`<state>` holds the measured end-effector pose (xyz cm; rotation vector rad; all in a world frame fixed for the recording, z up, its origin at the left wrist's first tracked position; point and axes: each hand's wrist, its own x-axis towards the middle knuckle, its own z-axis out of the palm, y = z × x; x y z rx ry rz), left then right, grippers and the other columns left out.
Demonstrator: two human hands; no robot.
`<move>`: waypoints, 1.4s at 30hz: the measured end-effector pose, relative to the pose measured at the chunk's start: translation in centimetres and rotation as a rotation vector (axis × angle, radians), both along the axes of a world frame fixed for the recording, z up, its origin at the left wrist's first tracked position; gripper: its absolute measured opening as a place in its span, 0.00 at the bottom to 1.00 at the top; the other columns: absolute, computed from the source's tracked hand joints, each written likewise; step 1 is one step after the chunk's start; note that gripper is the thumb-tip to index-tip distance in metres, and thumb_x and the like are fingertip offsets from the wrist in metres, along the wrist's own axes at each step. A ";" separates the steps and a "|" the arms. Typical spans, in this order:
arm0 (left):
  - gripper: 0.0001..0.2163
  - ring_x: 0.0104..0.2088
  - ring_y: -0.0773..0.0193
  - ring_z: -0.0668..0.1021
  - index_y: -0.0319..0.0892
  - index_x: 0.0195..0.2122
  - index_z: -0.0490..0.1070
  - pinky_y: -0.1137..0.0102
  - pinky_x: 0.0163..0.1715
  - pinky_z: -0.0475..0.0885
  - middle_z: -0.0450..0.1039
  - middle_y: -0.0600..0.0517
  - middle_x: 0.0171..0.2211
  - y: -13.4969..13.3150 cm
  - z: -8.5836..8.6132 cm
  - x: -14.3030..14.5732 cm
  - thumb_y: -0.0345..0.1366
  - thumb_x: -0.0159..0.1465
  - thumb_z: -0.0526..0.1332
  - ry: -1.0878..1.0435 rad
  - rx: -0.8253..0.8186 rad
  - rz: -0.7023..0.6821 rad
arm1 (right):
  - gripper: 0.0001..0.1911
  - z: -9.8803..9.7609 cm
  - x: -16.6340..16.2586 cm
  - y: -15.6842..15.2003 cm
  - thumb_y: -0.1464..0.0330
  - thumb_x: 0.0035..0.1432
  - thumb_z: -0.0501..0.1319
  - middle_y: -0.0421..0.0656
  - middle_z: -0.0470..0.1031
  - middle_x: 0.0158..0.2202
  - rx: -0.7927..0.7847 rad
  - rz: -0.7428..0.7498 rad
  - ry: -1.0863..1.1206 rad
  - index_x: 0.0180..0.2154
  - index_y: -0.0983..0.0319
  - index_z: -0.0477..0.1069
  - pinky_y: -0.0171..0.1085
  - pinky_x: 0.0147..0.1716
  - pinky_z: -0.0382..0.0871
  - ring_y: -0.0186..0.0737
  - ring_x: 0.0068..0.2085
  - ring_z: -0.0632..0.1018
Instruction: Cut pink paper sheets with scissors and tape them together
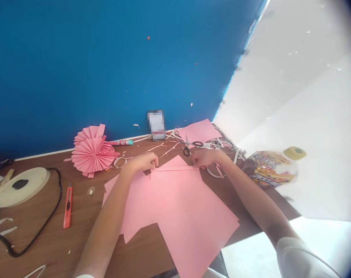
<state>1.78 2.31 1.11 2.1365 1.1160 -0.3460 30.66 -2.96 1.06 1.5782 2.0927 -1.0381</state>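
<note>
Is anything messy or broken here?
Yes. Thin pale strips lie tangled messily at the table's back, near the scissors. The blue wall has chipped-looking spots. The pink sheets overlap at uneven angles.

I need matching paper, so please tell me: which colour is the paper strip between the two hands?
The paper strip is pink; it shows best in the head view.

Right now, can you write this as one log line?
left hand: fingers closed at left end of pink band | right hand: fingers closed at its right end | pink sheets: on table | scissors: beyond band
</note>
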 end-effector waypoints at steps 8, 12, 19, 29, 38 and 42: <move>0.10 0.29 0.65 0.78 0.42 0.35 0.71 0.75 0.26 0.64 0.77 0.53 0.32 -0.1 0.2 -0.1 0.30 0.51 0.58 -0.021 -0.004 0.011 | 0.12 0.0 -0.1 0.0 0.65 0.48 0.57 0.42 0.70 0.19 0.007 0.016 -0.002 0.18 0.63 0.66 0.35 0.24 0.57 0.34 0.22 0.67; 0.10 0.32 0.63 0.77 0.43 0.34 0.72 0.75 0.24 0.61 0.77 0.52 0.32 -0.2 0.3 0.0 0.29 0.50 0.58 0.014 0.054 -0.002 | 0.11 0.0 -0.1 0.0 0.66 0.48 0.57 0.41 0.70 0.19 0.018 0.017 -0.016 0.18 0.63 0.66 0.35 0.24 0.57 0.34 0.21 0.67; 0.11 0.33 0.62 0.76 0.45 0.33 0.73 0.74 0.25 0.60 0.77 0.53 0.32 -0.1 -0.6 -0.1 0.28 0.50 0.58 0.036 0.127 -0.039 | 0.10 -0.5 -0.1 0.1 0.65 0.47 0.58 0.42 0.72 0.20 0.037 0.010 -0.012 0.19 0.63 0.67 0.35 0.24 0.57 0.35 0.22 0.69; 0.11 0.27 0.65 0.75 0.44 0.32 0.72 0.74 0.23 0.60 0.77 0.53 0.30 -0.4 -0.8 0.5 0.27 0.48 0.57 0.074 0.145 -0.039 | 0.11 -0.5 -0.1 0.2 0.64 0.47 0.59 0.42 0.72 0.20 0.043 0.000 -0.033 0.19 0.63 0.68 0.35 0.24 0.57 0.35 0.23 0.70; 0.12 0.27 0.65 0.75 0.45 0.33 0.72 0.73 0.23 0.60 0.77 0.54 0.30 -0.5 -0.6 0.5 0.27 0.49 0.56 0.085 0.134 -0.043 | 0.09 -1.3 0.3 0.6 0.65 0.48 0.57 0.43 0.75 0.22 0.010 0.014 -0.015 0.21 0.63 0.67 0.34 0.24 0.58 0.36 0.24 0.72; 0.11 0.28 0.65 0.75 0.45 0.34 0.72 0.74 0.23 0.61 0.76 0.54 0.33 -0.3 -0.4 0.1 0.28 0.50 0.55 0.069 0.131 -0.049 | 0.09 -1.4 0.6 0.7 0.65 0.50 0.56 0.43 0.75 0.23 -0.025 -0.011 0.037 0.23 0.63 0.66 0.33 0.25 0.60 0.35 0.24 0.73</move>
